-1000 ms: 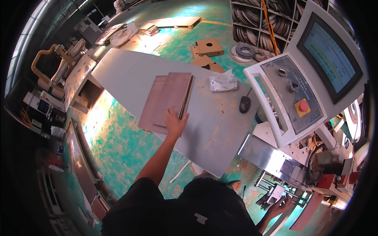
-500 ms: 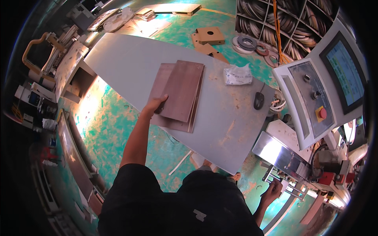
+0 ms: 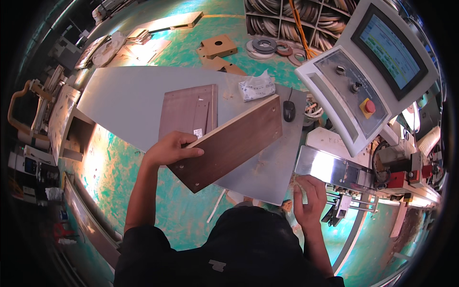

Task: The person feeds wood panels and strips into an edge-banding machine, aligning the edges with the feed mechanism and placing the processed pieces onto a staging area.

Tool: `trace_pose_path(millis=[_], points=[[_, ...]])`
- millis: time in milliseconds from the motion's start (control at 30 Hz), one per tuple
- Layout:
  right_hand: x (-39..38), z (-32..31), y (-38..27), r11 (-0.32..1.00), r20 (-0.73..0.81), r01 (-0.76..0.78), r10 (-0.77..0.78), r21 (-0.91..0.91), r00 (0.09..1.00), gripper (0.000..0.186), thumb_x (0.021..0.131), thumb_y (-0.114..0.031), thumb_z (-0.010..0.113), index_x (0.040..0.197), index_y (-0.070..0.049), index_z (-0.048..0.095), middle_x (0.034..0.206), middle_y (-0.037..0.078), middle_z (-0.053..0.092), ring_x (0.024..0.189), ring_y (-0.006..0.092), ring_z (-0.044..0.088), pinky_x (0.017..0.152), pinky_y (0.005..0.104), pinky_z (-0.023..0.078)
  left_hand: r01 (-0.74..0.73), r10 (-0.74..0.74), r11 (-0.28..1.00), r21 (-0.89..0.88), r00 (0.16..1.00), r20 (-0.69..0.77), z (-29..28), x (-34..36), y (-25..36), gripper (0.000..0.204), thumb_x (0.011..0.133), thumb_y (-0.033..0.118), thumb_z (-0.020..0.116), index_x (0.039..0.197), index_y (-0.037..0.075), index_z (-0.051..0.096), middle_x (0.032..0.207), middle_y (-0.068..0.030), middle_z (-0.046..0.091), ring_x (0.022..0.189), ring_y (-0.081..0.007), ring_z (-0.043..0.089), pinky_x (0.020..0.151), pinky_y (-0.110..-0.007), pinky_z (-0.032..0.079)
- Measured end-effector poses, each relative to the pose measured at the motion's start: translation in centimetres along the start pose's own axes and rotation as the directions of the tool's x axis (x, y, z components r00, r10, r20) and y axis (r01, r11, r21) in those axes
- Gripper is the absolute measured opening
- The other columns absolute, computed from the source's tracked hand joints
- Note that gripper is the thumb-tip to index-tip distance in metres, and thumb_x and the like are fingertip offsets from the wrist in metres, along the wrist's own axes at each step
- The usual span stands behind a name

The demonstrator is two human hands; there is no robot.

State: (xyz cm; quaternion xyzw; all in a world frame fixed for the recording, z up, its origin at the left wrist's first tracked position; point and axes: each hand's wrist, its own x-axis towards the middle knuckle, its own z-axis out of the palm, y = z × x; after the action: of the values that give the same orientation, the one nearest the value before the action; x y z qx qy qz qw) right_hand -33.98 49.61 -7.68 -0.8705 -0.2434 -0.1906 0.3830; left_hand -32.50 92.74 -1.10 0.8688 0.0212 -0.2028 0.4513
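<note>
My left hand (image 3: 174,150) grips a dark brown wooden board (image 3: 234,146) by its left end, thumb on the near face. The board is lifted and tilted over the grey table (image 3: 122,100), its pale long edge upward and small holes near its corners. Behind it, more brown boards (image 3: 184,107) lie stacked on the table, partly hidden; a small white label (image 3: 198,133) shows by my fingers. My right hand (image 3: 311,201) is empty, fingers apart, beside the shiny metal plate (image 3: 318,165) of the machine at right.
A white plastic packet (image 3: 257,87) and a black mouse (image 3: 289,110) sit on the table's right side. The control panel (image 3: 354,88) with screen and red button rises at right. Cardboard pieces (image 3: 219,47) and edging rolls (image 3: 264,46) lie on the green floor beyond.
My left hand has lifted one board off the stack and swung it up and to the right. My right hand has risen from the machine's rails toward the metal plate, and the view has shifted.
</note>
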Motion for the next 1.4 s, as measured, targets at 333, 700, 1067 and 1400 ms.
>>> trace_pose_path(millis=[333,700,1067,1400], points=[[-0.5,-6.2,3.5,0.985,0.458,-0.132,0.171,-0.115,0.872,0.053,0.097,-0.059,0.064,0.092,-0.006,0.061,0.084,0.016,0.066,0.083,0.0393,0.068,0.075,0.0498,0.052,-0.608,0.301,0.751,0.258,0.663,0.685,12.1,10.2,13.7,0.033,0.093,0.036,0.076,0.091,0.004,0.070,0.083,-0.0146,0.066,0.081,-0.0342,0.065,0.081,-0.046,0.048],[-20.1,-10.0,16.5,0.328,-0.101,-0.939,0.943,0.101,0.318,0.059,0.099,-0.057,0.062,0.088,0.001,0.070,0.073,0.018,0.064,0.070,0.0292,0.062,0.071,0.0440,0.049,-0.318,0.269,0.948,-0.016,0.773,0.575,31.7,14.6,12.3,0.035,0.104,0.034,0.068,0.116,0.001,0.065,0.096,-0.0059,0.071,0.087,-0.0181,0.068,0.080,-0.031,0.053],[-20.5,-10.0,25.5,0.190,-0.054,-0.969,0.981,0.158,0.184,0.067,0.099,-0.063,0.058,0.098,0.002,0.075,0.085,0.018,0.073,0.083,0.0274,0.070,0.082,0.0423,0.053,0.564,-0.204,0.790,-0.239,0.610,0.766,49.7,21.8,6.9,0.098,0.097,0.079,0.049,0.148,-0.005,0.045,0.122,-0.0254,0.068,0.106,-0.0333,0.074,0.089,-0.046,0.064],[-22.1,-12.0,29.5,0.103,0.001,-0.981,0.995,0.164,0.104,0.070,0.097,-0.070,0.054,0.097,-0.003,0.075,0.095,0.024,0.074,0.094,0.0418,0.073,0.087,0.0494,0.054,0.477,-0.186,0.781,-0.402,0.794,0.579,55.6,22.8,7.1,0.096,0.100,0.076,0.045,0.144,-0.010,0.046,0.121,-0.0278,0.068,0.092,-0.0385,0.076,0.069,-0.045,0.068]])
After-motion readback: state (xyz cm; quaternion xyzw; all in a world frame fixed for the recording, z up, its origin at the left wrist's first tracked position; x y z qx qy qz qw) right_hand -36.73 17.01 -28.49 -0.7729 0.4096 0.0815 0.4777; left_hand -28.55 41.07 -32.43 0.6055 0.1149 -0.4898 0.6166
